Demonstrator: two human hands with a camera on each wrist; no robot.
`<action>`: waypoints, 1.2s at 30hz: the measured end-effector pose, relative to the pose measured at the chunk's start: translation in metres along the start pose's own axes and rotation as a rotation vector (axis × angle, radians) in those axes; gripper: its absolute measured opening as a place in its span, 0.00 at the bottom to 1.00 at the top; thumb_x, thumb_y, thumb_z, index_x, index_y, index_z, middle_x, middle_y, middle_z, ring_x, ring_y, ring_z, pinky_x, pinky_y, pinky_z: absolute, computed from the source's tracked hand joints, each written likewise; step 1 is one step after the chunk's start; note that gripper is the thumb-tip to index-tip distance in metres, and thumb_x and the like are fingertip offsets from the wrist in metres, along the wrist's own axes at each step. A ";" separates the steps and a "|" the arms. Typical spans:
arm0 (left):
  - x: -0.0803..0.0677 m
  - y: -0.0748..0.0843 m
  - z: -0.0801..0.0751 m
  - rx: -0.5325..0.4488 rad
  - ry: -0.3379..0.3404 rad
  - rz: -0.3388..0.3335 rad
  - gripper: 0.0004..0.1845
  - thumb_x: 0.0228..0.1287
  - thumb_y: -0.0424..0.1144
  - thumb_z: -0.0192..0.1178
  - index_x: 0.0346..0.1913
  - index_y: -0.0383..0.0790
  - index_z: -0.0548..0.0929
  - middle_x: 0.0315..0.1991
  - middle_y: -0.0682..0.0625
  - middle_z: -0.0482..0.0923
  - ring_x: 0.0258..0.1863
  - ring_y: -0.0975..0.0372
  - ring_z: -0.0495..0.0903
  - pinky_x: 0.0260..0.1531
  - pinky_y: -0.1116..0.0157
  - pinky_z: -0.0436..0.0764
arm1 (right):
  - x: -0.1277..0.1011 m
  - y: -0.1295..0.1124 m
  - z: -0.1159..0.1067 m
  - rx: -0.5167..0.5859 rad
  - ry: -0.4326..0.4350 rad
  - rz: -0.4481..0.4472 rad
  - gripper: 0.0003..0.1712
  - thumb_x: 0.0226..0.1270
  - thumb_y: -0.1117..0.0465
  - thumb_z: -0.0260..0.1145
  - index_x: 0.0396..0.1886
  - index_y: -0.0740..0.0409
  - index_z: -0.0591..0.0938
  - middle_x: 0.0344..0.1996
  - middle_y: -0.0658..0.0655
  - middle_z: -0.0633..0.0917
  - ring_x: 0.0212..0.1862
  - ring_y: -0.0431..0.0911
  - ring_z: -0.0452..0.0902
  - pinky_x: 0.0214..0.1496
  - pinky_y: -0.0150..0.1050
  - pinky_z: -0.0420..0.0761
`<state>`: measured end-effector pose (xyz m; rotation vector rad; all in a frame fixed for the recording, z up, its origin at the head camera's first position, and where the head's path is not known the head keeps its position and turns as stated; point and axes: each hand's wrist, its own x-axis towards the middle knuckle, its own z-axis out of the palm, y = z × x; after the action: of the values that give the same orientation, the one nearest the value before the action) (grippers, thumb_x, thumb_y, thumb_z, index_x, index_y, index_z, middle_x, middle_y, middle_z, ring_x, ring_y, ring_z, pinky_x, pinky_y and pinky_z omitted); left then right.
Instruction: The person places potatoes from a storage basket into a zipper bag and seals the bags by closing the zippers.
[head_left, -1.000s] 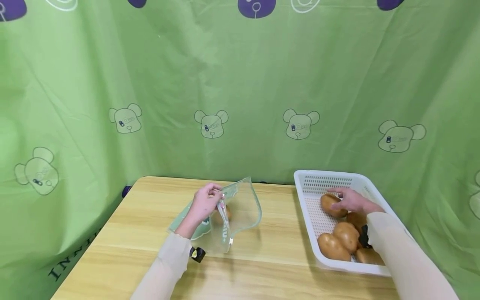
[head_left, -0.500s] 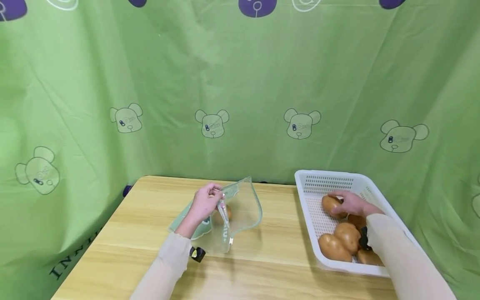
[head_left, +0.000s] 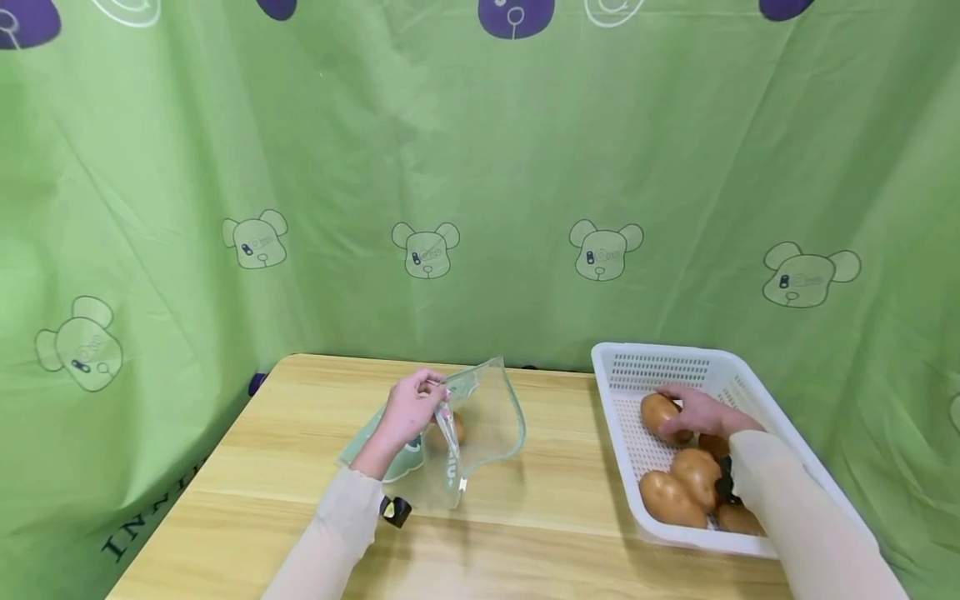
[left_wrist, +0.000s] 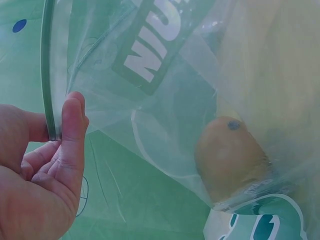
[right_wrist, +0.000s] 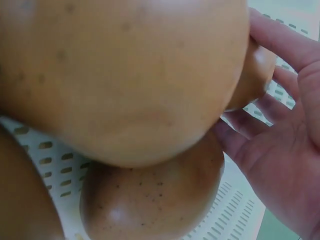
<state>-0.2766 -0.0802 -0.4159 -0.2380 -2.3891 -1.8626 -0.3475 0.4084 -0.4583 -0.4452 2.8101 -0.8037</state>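
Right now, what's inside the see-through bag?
I can see one brown, rounded thing with a dark spot through the bag, whose edge the left hand pinches. The printed part covers its lower end, so anything behind that is hidden.

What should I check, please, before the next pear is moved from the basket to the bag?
1. Left hand pinching the edge of the clear zip bag: ok.
2. Bag mouth spread open toward the white basket: ok.
3. Room left in the bag: ok, as far as it shows; one bagged pear is visible inside.
4. Right hand with its fingers round a brown pear: ok.
5. That pear raised off the basket floor: cannot tell; its underside is hidden.
6. That pear at the bag mouth: not ok; it is within the basket.
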 end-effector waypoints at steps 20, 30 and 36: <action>-0.002 0.002 0.001 -0.008 -0.006 -0.013 0.10 0.65 0.29 0.55 0.48 0.33 0.78 0.31 0.45 0.80 0.23 0.59 0.80 0.25 0.62 0.84 | -0.002 -0.018 0.000 0.047 -0.016 -0.055 0.51 0.36 0.64 0.76 0.65 0.69 0.65 0.54 0.67 0.74 0.44 0.50 0.74 0.48 0.43 0.74; -0.002 0.001 0.002 -0.015 -0.003 -0.008 0.11 0.65 0.29 0.55 0.48 0.31 0.78 0.32 0.44 0.80 0.23 0.60 0.79 0.25 0.63 0.84 | -0.011 -0.034 -0.009 0.041 -0.025 -0.072 0.53 0.38 0.64 0.74 0.68 0.66 0.62 0.58 0.68 0.72 0.51 0.54 0.71 0.52 0.46 0.72; -0.002 0.002 0.003 -0.016 0.004 -0.013 0.10 0.65 0.29 0.55 0.48 0.32 0.78 0.32 0.45 0.80 0.23 0.60 0.79 0.25 0.63 0.84 | -0.016 -0.044 -0.014 0.070 -0.016 -0.109 0.53 0.38 0.65 0.74 0.68 0.64 0.61 0.58 0.69 0.70 0.52 0.56 0.71 0.51 0.47 0.73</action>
<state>-0.2744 -0.0772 -0.4147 -0.2205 -2.3800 -1.8860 -0.3260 0.3850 -0.4219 -0.5940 2.7531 -0.9135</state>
